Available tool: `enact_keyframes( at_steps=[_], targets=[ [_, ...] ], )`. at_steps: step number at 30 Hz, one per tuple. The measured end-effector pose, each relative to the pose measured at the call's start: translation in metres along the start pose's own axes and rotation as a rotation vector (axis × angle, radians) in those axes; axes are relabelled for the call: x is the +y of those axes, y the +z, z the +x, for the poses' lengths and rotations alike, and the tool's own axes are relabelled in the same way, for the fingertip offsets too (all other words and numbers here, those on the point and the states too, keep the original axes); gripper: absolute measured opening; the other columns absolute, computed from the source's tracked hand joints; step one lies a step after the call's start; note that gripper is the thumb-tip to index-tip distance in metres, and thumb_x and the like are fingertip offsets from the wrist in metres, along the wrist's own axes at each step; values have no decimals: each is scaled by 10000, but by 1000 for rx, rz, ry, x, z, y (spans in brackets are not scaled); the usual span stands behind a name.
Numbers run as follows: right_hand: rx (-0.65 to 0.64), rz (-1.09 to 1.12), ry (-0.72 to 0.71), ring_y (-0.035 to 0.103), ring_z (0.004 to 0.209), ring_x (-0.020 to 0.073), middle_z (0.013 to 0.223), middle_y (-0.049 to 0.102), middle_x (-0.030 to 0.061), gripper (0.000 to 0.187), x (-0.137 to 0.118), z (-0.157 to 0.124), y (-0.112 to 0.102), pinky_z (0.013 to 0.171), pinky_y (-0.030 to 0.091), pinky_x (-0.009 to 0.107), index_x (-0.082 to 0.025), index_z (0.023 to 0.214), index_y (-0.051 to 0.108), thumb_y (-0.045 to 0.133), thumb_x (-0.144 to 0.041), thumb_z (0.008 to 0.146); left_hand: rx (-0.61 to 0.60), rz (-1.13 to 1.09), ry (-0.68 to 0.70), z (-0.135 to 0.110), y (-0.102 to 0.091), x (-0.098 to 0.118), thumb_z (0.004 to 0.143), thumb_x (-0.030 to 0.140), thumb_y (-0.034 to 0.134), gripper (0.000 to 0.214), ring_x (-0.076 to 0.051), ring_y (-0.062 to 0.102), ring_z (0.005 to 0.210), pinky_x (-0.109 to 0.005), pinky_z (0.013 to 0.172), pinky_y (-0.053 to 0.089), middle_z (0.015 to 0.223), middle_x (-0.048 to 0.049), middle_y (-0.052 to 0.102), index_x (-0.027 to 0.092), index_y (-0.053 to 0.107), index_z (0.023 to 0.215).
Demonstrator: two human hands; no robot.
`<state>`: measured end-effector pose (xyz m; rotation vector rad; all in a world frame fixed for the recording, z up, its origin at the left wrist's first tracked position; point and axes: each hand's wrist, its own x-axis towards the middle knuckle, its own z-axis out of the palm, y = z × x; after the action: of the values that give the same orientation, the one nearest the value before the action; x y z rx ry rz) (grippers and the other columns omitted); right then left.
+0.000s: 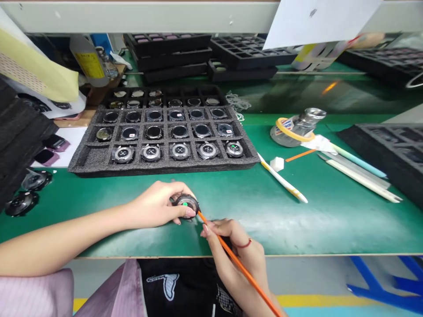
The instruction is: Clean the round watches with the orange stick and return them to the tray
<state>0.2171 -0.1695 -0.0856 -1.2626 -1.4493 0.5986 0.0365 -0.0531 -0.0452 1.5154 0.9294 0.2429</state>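
My left hand [165,203] is closed around a round watch case [187,205], its back with a green dot facing up. In my right hand [235,246] is a long thin orange stick [243,269], gripped like a pen. The stick's tip meets the right edge of the watch case, just above the green table [291,229]. Beyond my hands lies a black foam tray [158,169] with rows of watch cases in its compartments. Its front row shows metal backs facing up, and the front left compartment holds nothing.
At the right are a glass bottle [299,127] with a yellow ring, a white pen [284,181], a white block [276,164], a short orange strip [300,155] and pale tweezers [363,179]. Loose watches [22,202] lie far left. Black trays [168,57] are stacked behind.
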Motion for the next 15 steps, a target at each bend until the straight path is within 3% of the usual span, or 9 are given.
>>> enact_keyframes(
  at_steps=[3,6,10,13,15],
  targets=[
    [6,107,99,748,621,149,712,762,20,132,3,1,-10,555,596,210,-220,830,673,674,-224,962,-5,-6,29,-2,0,0,847,301,746,196,-95,676,606,-181,563,573,825,-5,724,168,677,972],
    [95,101,121,721,579,136,767,793,31,113,12,21,-33,524,594,223,-224,855,729,750,-311,925,-10,34,47,-5,-1,0,873,308,719,255,-96,674,599,-180,559,563,852,-8,720,167,667,1079],
    [231,-35,118,691,573,153,851,806,78,232,37,83,-82,537,595,298,-204,952,777,783,-421,872,0,126,85,-9,1,-2,937,310,630,423,-74,658,579,-185,552,561,1052,-39,698,212,618,1348],
    [449,-111,87,661,590,161,905,796,96,297,62,142,-122,580,568,345,-207,968,771,688,-487,916,24,99,84,-10,4,-4,936,356,629,317,-77,611,590,-194,526,573,1059,-41,676,201,690,1206],
    [510,-156,105,662,606,167,964,796,104,267,79,176,-144,593,555,358,-216,975,761,650,-458,950,44,102,73,-10,5,-6,917,365,655,281,-68,577,547,-184,489,547,1009,-20,682,204,701,1143]
  ],
)
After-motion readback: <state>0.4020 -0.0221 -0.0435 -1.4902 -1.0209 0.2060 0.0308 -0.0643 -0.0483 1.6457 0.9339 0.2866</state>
